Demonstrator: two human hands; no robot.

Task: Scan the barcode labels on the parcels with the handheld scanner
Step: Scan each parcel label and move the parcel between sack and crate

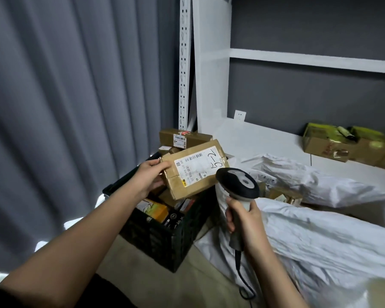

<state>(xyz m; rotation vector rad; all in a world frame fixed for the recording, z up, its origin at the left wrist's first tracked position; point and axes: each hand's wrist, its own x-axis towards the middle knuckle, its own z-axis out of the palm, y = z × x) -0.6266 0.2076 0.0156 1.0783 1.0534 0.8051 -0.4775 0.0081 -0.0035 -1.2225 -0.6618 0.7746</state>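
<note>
Far left: grey curtain (65,96), hanging in folds down to the floor.

Next, left hand (150,177), fingers and thumb curled round the left end of a cardboard parcel (196,168), gripping it. Parcel lifted over a black crate (165,236), tilted, label side up toward the camera. White barcode label (192,168) on that face; "5-2" handwritten in black just right of the label.

Inside the crate, under the held parcel: more small boxes, among them a yellow-orange box (157,211) near the front left corner. Behind the crate, against a white perforated shelf upright (184,63), another brown box (186,137) with its own label.

Right of the parcel: handheld scanner (238,185), dark head with a grey top, close beside the parcel's lower right corner, window side hidden from view. Right hand (242,221) wrapped round the scanner's pale handle, gripping it; black cable (242,283) trailing down from the handle's base.

Further right: white plastic mail bags (320,236) heaped on the floor and against the low white shelf (265,141). Far right, on that shelf's back edge, cardboard boxes with green printing (342,141).
</note>
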